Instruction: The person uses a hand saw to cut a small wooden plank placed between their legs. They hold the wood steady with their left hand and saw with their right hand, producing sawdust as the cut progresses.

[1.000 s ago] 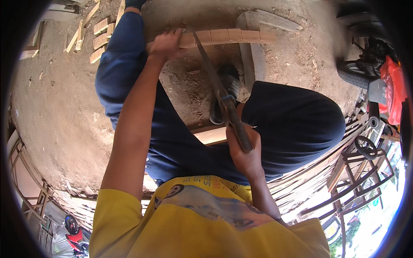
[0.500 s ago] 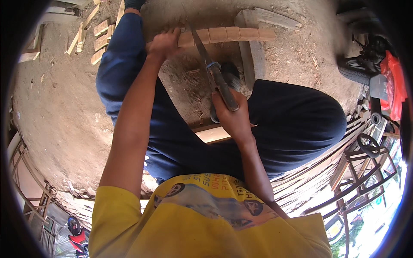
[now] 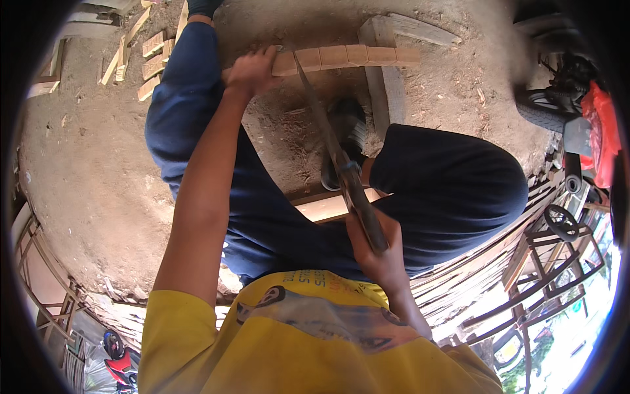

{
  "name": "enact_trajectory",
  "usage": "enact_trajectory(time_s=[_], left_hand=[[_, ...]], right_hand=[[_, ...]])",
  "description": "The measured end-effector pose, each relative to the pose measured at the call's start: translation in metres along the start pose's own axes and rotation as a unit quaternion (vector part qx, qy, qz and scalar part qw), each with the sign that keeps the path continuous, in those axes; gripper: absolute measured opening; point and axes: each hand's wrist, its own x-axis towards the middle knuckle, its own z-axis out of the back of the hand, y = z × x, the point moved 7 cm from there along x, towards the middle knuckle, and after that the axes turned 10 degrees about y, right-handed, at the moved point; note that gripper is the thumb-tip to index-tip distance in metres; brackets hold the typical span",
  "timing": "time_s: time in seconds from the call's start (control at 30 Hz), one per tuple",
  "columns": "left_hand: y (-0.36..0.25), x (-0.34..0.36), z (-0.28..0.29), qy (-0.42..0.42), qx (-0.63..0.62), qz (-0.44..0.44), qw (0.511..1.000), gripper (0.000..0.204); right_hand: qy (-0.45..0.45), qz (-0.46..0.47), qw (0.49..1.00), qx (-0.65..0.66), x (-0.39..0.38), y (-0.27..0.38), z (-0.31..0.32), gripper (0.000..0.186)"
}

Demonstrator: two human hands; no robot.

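Observation:
My right hand is closed round the handle of a handsaw, close to my lap. The narrow blade runs away from me, and its far end meets the near part of a long wooden strip just right of my left hand. My left hand grips the strip's left part, its fingers over the top. Several crosswise lines divide the strip; I cannot tell how deep they go. Its right part lies across a thick wooden beam on the ground.
Short wood blocks and thin sticks lie on the dirt floor at the far left. A loose board sits beyond the beam. My shoe rests beside the beam. A wheel and a red plastic bag stand at the right.
My right hand has drawn the saw back toward my body, so more of the blade shows on my side of the strip. My left hand and the strip stay nearly in place.

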Motion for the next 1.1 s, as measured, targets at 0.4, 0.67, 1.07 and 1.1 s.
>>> enact_trajectory(time_s=[0.4,0.67,1.07,1.1], left_hand=[[-0.003,0.0,0.004,0.006,0.002,-0.01,1.0,0.058],[-0.006,-0.002,0.004,0.018,0.003,0.01,1.0,0.064],[0.002,-0.003,-0.004,0.005,-0.001,0.0,1.0,0.061],[0.003,0.001,-0.003,-0.002,0.003,-0.006,1.0,0.061]], right_hand=[[0.023,-0.039,0.999,-0.026,-0.039,0.003,0.003,0.013],[0.027,-0.001,1.0,0.005,0.035,0.007,-0.008,0.015],[0.022,-0.005,1.0,-0.012,0.009,-0.003,-0.007,0.011],[0.019,-0.01,1.0,-0.008,-0.018,-0.004,-0.004,0.011]])
